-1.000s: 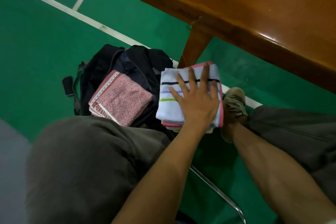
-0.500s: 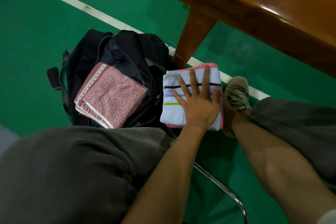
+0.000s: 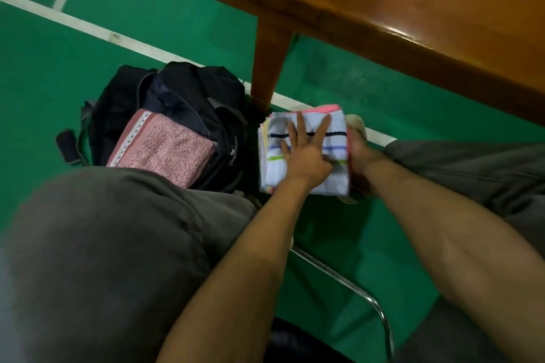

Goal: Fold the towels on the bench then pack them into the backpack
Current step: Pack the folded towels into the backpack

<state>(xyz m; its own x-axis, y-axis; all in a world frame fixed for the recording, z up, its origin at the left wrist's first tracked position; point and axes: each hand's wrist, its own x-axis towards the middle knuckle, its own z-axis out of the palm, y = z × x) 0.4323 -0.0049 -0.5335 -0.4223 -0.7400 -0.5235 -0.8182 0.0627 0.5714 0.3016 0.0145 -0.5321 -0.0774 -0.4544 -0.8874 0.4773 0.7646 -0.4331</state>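
two hands (image 3: pixel 306 153) (image 3: pixel 358 153) clamp the towel stack (image 3: pixel 303 150) — right grip apparently curled at its edge.

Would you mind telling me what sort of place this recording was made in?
Probably an indoor sports court: a green floor marked with white boundary lines, and a wooden bench standing at its edge.

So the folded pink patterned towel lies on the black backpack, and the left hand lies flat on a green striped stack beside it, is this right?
Not quite. In the head view the stack of towels under the left hand is white with coloured stripes, not green. The pink patterned towel does lie on the black backpack.
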